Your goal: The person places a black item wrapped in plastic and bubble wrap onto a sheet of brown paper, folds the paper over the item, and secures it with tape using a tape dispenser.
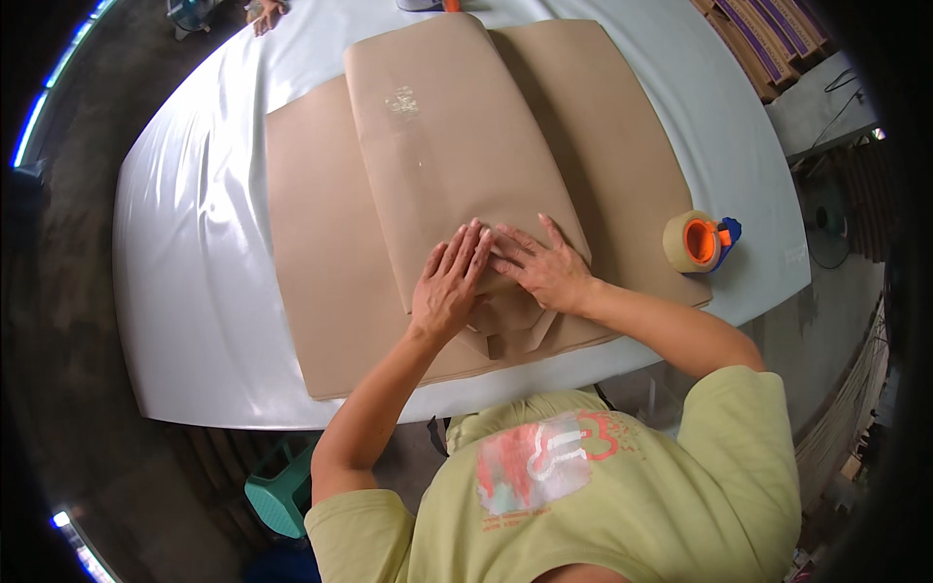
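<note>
A long parcel wrapped in brown kraft paper (pixel 437 126) lies lengthwise in front of me. Shiny clear tape shows on its upper side. At its near end, my left hand (pixel 452 275) lies flat on the paper with fingers stretched out. My right hand (pixel 544 264) presses beside it, fingers spread, its fingertips close to those of the left. Below the hands, the paper is folded into angled flaps at the parcel's end. Under the parcel, a stack of flat brown paper sheets (pixel 321 243) covers the middle of the table. Neither hand holds anything.
A tape dispenser (pixel 695 243) with an orange core and blue handle stands on the right edge of the sheets. The table has a shiny white cover (pixel 190 272). Another person's hand (pixel 264 15) rests at its far left edge. A green stool (pixel 282 486) is below left.
</note>
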A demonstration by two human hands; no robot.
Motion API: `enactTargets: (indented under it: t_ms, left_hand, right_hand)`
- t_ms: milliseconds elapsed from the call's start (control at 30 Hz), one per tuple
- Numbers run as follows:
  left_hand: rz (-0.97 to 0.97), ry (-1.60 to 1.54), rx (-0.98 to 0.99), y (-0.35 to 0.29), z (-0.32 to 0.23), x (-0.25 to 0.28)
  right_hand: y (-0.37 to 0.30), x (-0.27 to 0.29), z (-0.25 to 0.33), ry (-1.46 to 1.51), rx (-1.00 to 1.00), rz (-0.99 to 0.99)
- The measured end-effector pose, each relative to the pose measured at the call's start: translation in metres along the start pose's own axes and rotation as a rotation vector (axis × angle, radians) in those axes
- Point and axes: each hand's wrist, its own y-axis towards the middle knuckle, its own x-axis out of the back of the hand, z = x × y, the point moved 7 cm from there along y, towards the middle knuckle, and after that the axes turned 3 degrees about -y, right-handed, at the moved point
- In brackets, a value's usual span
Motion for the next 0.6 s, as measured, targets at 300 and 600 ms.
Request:
enactTargets:
  t_ms: [300,600]
  left_hand:
    - [0.089,-0.021,-0.031,0.007,0.010,0.000]
    - [0.060,0.015,0.025,0.013,-0.004,0.007]
  right_hand:
    - [-0.023,0.011,-0.020,0.282,0.121,-0.182]
    - [-0.047,-0.001,-0.042,0.152,-0.264,-0.257]
